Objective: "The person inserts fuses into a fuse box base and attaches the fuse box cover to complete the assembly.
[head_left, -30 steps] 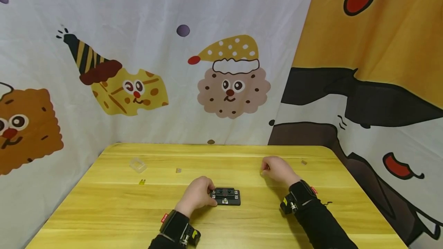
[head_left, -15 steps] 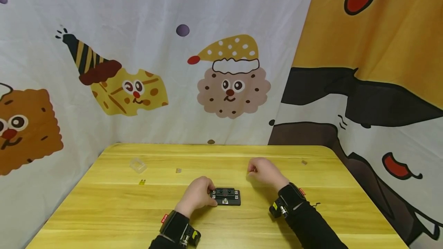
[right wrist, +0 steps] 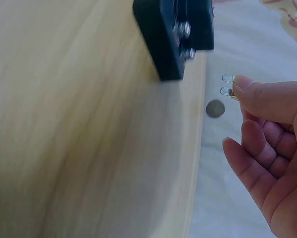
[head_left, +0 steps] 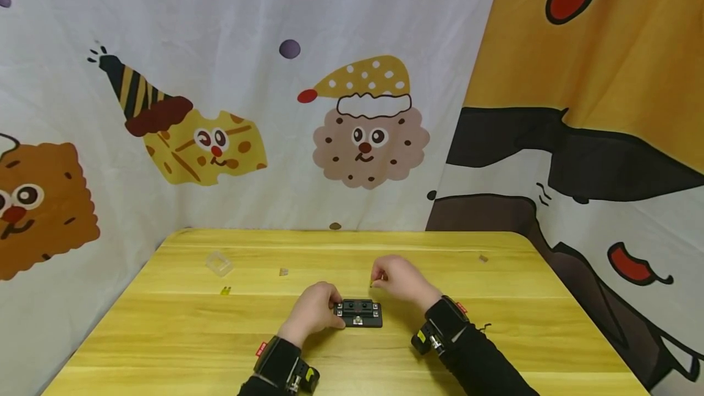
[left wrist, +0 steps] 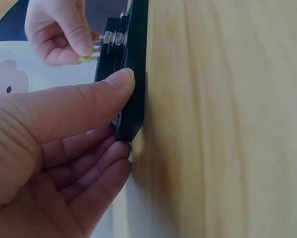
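Note:
A black fuse block (head_left: 359, 316) with metal nuts and screw terminals lies flat on the table. Its left end is held by my left hand (head_left: 311, 313), the thumb (left wrist: 89, 104) on one side and the fingers curled at the other. Beyond the block's far right corner, my right hand (head_left: 406, 281) pinches a small yellow blade fuse (right wrist: 234, 91) between thumb and fingers. Two flat metal prongs stick out of the fuse toward the block. Fuse and block stand apart in the right wrist view; most of the fuse's yellow body is covered by the thumb.
On the wooden table (head_left: 181, 335) sit a clear plastic box (head_left: 219, 263), another yellow fuse (head_left: 226, 291) and a small greyish piece (head_left: 283, 272), all left of the block. A similar small piece (head_left: 483, 258) lies far right. A printed curtain (head_left: 231, 29) hangs behind.
My right hand has moved left and a little nearer with the yellow blade fuse, from the table's right side to just beyond the fuse block. My left hand and the block have stayed put.

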Tool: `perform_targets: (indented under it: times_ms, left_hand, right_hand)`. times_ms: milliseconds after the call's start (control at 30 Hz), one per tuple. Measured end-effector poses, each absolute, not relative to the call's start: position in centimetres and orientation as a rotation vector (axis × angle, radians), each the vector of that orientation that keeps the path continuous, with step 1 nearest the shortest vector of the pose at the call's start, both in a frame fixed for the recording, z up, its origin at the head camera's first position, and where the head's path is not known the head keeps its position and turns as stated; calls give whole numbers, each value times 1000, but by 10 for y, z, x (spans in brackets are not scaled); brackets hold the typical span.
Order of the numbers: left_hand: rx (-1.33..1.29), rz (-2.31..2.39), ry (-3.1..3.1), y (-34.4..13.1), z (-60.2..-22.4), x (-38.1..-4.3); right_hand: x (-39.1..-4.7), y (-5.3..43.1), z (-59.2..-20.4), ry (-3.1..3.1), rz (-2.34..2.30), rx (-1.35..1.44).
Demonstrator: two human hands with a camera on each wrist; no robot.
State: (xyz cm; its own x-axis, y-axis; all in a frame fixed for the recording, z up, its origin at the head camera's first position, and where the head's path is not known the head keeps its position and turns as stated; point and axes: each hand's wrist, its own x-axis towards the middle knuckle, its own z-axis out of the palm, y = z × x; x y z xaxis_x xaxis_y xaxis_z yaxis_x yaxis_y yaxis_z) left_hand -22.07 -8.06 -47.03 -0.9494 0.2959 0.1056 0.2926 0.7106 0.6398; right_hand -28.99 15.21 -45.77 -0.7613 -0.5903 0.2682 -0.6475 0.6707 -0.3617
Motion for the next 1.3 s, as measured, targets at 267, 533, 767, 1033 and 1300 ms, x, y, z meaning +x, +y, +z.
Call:
perform_targets:
  times_ms: [267, 533, 767, 1033, 1300]
  left_hand:
    - [517, 1082, 2899, -80, -471, -222]
    - [520, 1081, 2901, -81, -471, -223]
    - [526, 1078, 2898, -80, -471, -224]
    - [549, 1096, 2905, -81, -473, -224]
    - [540, 1094, 2903, -82, -474, -224]
  right_hand:
    - [-282, 134, -453, -2745, 635, 1087]
    - [-274, 120, -452, -2762, 654, 1120]
    - [-271, 114, -454, -2738, 632, 1165]
    - [-270, 110, -458, -2737, 607, 1200]
    - [-268, 107, -458, -2726, 589, 1204]
